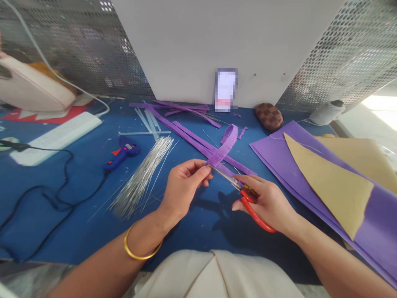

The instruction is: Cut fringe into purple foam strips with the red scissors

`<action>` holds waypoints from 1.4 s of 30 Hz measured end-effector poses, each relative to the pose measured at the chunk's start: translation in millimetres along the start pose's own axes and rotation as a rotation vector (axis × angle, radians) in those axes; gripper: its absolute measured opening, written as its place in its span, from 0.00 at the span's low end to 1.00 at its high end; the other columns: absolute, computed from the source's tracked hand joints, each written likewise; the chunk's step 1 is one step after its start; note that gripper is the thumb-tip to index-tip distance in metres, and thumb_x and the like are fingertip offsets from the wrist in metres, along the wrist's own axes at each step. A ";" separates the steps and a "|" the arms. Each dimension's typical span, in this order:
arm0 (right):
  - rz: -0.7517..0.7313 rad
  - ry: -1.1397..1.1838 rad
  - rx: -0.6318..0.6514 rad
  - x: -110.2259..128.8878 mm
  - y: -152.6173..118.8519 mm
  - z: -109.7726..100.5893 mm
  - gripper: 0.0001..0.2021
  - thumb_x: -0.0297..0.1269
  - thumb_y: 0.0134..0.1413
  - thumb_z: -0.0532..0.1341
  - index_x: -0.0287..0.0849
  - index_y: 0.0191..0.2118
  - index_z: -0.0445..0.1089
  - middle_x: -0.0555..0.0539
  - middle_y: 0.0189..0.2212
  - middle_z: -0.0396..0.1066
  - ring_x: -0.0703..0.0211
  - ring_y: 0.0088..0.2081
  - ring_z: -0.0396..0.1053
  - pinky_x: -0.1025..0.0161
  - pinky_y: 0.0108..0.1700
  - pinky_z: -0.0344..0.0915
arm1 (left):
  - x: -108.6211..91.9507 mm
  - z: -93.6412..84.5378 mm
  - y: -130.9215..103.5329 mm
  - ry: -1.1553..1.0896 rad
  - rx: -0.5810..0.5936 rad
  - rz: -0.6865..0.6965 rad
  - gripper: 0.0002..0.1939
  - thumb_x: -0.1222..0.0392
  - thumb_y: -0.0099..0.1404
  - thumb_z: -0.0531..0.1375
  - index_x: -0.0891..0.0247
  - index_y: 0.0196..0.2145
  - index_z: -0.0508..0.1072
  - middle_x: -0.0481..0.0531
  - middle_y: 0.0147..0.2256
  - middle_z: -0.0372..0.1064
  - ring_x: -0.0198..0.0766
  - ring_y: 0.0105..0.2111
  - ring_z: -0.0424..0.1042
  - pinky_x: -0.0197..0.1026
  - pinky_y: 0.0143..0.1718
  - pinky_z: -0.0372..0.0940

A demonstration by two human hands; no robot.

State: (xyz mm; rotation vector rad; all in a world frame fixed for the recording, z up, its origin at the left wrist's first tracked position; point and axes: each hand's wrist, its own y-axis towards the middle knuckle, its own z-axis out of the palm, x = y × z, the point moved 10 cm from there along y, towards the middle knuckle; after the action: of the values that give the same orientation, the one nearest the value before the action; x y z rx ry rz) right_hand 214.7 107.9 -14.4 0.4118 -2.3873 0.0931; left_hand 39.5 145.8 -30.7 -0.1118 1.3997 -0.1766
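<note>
Pinched between the thumb and fingers of my left hand is the near end of a purple crepe paper strip. The strip rises away from me and curls over at its far end, with fine cuts showing along one edge. My right hand grips red-handled scissors, their blades pointing left to the strip's edge beside my left fingertips. Whether the blades are fully closed is hard to see. More purple strips lie on the blue table just beyond my hands.
Left of my hands are a bundle of thin wires, a blue glue gun with its black cord, and a white power strip. Purple sheets lie at right. A phone leans on the white board, near a checkered pouch.
</note>
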 end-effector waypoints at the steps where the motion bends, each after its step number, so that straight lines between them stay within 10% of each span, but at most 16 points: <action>1: 0.004 0.006 0.003 -0.7 -0.1 0.6 0.29 0.57 0.49 0.65 0.43 0.53 0.70 0.46 0.33 0.73 0.60 0.27 0.67 0.64 0.30 0.65 | 0.0 -0.2 0.1 0.001 -0.002 0.000 0.07 0.58 0.56 0.66 0.64 0.29 0.76 0.47 0.23 0.71 0.31 0.21 0.65 0.35 0.25 0.60; 42: 0.005 0.084 0.032 0.4 -0.3 0.2 0.23 0.51 0.49 0.67 0.43 0.48 0.73 0.49 0.34 0.74 0.62 0.29 0.68 0.67 0.33 0.64 | 2.1 1.0 0.9 -0.020 0.036 -0.009 0.07 0.58 0.57 0.66 0.64 0.29 0.75 0.47 0.23 0.70 0.30 0.23 0.65 0.33 0.26 0.61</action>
State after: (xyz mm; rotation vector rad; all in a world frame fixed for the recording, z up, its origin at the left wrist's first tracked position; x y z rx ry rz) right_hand 214.4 107.5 -14.3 0.4091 -2.3069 0.1476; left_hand 40.9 146.3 -32.8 -0.0900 1.3761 -0.2073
